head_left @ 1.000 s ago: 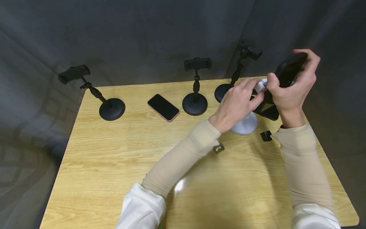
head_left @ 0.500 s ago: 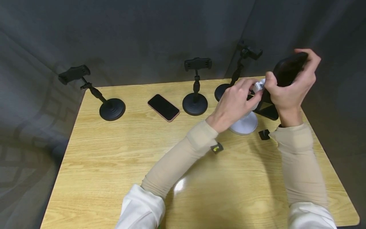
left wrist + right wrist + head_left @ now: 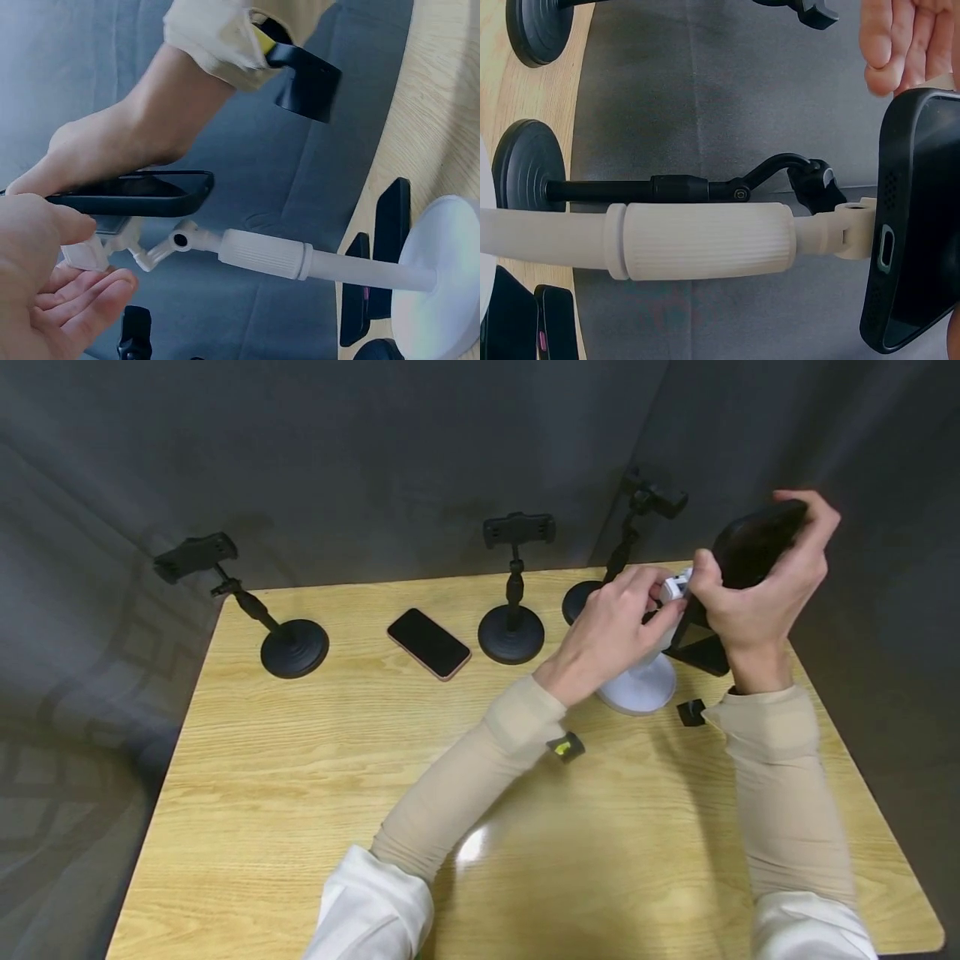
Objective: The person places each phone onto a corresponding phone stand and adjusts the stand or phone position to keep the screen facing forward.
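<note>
In the head view my right hand (image 3: 776, 581) grips a black-cased smartphone (image 3: 750, 547), thumb on its near edge and fingers along the far edge. The phone lies against the clamp of a white phone stand, whose round base (image 3: 643, 687) stands on the table. My left hand (image 3: 609, 625) pinches the white clamp (image 3: 88, 253) between thumb and fingers, close beside the right thumb. In the left wrist view the stand's ribbed white stem (image 3: 264, 255) leads up to the jointed head under the phone. The right wrist view shows the phone's charging-port edge (image 3: 886, 247).
Black phone stands rise at the left (image 3: 294, 647), middle (image 3: 512, 633) and right (image 3: 579, 602), their clamps holding nothing. A pink-edged phone (image 3: 429, 643) lies face up on the wooden table (image 3: 300, 810). Dark flat phones (image 3: 705, 656) lie behind the white base. Grey cloth (image 3: 375, 460) hangs behind.
Both hands have shifted slightly left with the phone and clamp, and the phone leans a little further left. The other stands and the pink-edged phone have stayed put.
</note>
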{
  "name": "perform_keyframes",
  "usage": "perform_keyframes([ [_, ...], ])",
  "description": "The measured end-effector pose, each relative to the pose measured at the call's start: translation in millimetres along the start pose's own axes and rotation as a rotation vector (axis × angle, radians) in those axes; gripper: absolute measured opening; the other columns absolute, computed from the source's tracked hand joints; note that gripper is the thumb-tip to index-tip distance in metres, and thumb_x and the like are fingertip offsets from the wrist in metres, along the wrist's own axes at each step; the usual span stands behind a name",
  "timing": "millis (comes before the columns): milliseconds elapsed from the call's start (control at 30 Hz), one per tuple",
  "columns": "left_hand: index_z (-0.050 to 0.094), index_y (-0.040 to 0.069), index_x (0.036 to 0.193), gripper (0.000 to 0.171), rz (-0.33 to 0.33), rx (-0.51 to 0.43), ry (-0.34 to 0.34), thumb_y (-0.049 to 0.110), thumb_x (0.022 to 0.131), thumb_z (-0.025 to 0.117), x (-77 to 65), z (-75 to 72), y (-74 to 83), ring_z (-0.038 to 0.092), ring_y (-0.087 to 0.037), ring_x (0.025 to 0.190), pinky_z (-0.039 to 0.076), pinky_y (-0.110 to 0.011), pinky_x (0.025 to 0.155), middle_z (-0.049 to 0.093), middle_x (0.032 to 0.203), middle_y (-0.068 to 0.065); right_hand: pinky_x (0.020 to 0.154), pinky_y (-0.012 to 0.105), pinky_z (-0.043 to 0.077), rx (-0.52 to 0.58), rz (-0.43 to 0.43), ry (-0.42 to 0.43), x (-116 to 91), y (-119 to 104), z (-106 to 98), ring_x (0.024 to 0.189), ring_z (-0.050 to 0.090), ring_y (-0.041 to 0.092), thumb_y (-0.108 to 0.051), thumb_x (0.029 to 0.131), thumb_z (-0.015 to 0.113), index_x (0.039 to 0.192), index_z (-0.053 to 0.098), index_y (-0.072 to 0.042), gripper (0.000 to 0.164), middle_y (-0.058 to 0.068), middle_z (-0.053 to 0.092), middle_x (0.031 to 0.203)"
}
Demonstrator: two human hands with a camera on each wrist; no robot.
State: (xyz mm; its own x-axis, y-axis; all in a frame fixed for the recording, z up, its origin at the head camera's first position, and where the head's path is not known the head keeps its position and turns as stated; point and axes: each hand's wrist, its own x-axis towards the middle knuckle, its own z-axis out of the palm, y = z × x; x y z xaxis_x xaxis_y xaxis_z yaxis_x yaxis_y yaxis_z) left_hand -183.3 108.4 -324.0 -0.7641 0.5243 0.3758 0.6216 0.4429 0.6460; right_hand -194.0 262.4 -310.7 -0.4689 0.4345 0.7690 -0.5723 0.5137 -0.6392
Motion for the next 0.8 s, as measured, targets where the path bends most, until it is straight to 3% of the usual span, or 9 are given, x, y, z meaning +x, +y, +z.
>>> perform_keyframes([
  [433,0.064,0.003,0.123,0.029,-0.066,-0.026,-0.083,0.026,0.104,0.064,5.2,-8.4,0.1,0.064,-0.009,0.101,0.046,-0.008,0.080,0.066,0.115,-0.005,0.076,0.014,0.036,-0.017,0.000,0.015,-1.5,2.8,3.1,0.076,0.049,0.001,-0.070,0.055,0.076,0.117,0.060,-0.007,0.090,-0.019,0.053,0.086],
  [800,0.067,0.005,0.109,0.020,-0.016,-0.043,-0.014,0.024,0.102,0.068,-0.6,-8.2,-0.2,0.062,-0.006,0.089,0.046,-0.009,0.075,0.064,0.105,-0.002,0.082,0.018,0.040,-0.086,-0.016,0.028,-2.7,8.0,6.9,0.082,0.052,0.002,-0.049,0.056,0.070,0.119,0.056,-0.007,0.076,-0.018,0.055,0.099],
])
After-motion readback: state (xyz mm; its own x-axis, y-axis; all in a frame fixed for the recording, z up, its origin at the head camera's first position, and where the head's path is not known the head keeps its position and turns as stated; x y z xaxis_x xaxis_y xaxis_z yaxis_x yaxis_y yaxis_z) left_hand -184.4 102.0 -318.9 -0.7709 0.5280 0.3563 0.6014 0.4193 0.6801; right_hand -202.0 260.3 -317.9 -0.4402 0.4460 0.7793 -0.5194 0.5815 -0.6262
